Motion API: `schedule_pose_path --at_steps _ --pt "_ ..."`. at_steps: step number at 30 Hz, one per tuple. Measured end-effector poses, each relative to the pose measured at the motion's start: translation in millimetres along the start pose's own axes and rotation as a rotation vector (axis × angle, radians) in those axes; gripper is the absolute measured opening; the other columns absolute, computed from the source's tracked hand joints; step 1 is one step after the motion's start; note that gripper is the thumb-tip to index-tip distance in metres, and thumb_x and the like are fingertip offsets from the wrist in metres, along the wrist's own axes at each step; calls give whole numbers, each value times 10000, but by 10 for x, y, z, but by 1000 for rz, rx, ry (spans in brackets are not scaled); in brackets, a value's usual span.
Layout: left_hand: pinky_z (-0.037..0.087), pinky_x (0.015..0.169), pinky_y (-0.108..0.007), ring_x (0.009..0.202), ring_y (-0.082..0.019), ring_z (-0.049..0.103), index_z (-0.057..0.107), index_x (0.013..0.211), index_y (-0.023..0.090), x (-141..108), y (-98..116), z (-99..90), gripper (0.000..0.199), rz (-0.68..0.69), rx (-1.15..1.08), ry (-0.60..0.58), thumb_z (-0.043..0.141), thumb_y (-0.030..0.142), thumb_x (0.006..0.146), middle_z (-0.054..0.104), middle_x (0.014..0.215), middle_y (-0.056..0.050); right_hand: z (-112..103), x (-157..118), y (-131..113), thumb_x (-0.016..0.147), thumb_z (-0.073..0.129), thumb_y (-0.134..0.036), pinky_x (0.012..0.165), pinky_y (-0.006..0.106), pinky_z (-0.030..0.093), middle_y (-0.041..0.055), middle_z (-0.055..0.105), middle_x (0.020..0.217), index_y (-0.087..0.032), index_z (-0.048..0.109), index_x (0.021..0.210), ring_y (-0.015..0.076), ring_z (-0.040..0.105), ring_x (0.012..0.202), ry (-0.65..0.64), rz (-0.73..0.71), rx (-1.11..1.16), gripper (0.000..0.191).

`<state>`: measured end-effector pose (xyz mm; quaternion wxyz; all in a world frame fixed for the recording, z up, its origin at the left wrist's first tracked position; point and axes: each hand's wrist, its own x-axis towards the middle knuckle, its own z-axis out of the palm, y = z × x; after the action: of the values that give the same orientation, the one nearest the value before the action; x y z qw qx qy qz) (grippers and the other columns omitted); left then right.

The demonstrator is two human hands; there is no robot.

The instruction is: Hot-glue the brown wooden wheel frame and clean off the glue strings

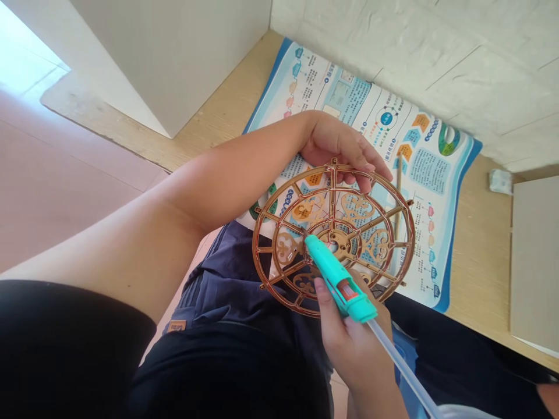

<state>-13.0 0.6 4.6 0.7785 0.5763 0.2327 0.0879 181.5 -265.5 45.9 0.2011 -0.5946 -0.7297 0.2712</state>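
Observation:
A round gold-coloured openwork frame [333,235], with spokes, rings and scroll ornaments, is held tilted above my lap. My left hand [345,148] grips its far rim, with the fingers curled around the edge. Glossy reddish-brown lines run along its rings and spokes. In my right hand [353,337] is a turquoise dispensing pen [336,276], its narrow tip over the inner ring, left of the hub. Whether the tip touches the metal I cannot tell. From the pen's back end a translucent tube [402,364] runs toward the lower right.
Beneath the frame a printed poster [345,110] covers part of a wooden tabletop [480,250]. A thin stick [398,186] lies on the poster. Pale panels stand left and right, with a wall behind. A small clear block [500,181] sits at right. Part of another person shows lower right.

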Motion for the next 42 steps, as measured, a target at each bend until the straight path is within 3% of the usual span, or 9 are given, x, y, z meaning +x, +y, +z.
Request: schedule_pose_path --at_steps 12,17,22,25,27,29,32,37,42 --pt "454 744 -275 788 -118 620 752 1293 169 64 -71 -93 629 60 -68 -122 946 378 732 835 992 -23 8 -20 36 1065 594 -379 604 288 502 22 650 725 -230 682 968 215 679 637 -29 7 49 198" --pt "396 833 -285 846 -86 623 627 1473 97 7 -11 -32 599 -5 -30 -64 755 263 912 815 1013 -3 -3 10 90 1012 617 -309 608 280 487 6 700 747 -223 704 1095 215 703 651 -132 -25 47 148" --pt "388 818 -288 856 -94 581 525 1554 67 1 -5 -31 755 20 52 -75 795 349 907 797 1001 -32 -143 -67 151 995 633 -302 651 280 526 16 733 813 -222 714 1070 195 715 694 -120 33 170 136" --pt "365 867 -341 907 -70 546 461 1576 36 16 -14 -45 606 9 119 -88 592 275 1035 753 1015 -20 -282 -82 355 996 669 -362 615 308 544 27 712 773 -223 715 960 193 686 645 -52 83 293 151" --pt "378 826 -307 852 -68 538 531 1525 61 31 -32 -60 618 1 80 -72 698 346 1002 711 896 21 -386 -10 576 974 713 -432 496 305 488 1 638 656 -224 671 844 172 594 518 21 99 444 249" --pt "375 752 -258 777 -68 520 629 1440 114 52 -62 -79 595 10 17 -64 789 407 948 641 769 52 -489 146 822 904 771 -522 374 276 366 -71 479 495 -228 648 829 134 430 368 247 127 666 327" --pt "353 717 -225 742 -55 477 708 1357 171 80 -108 -104 427 18 -32 -101 745 372 982 607 738 55 -630 481 1146 752 891 -454 354 247 305 -115 369 431 -245 565 749 97 326 337 394 205 787 387" --pt "345 657 -187 718 -74 470 739 1332 224 98 -143 -138 415 11 -75 -108 763 371 946 655 752 54 -760 919 1411 692 890 -409 407 237 305 -141 377 471 -252 567 895 88 346 365 303 207 917 413" --pt "296 695 -223 774 -27 432 658 1453 264 85 -121 -171 390 82 -5 -220 558 234 1077 709 852 58 -751 972 1425 705 809 -285 498 248 353 -142 453 514 -231 557 1029 98 444 431 280 169 974 414"
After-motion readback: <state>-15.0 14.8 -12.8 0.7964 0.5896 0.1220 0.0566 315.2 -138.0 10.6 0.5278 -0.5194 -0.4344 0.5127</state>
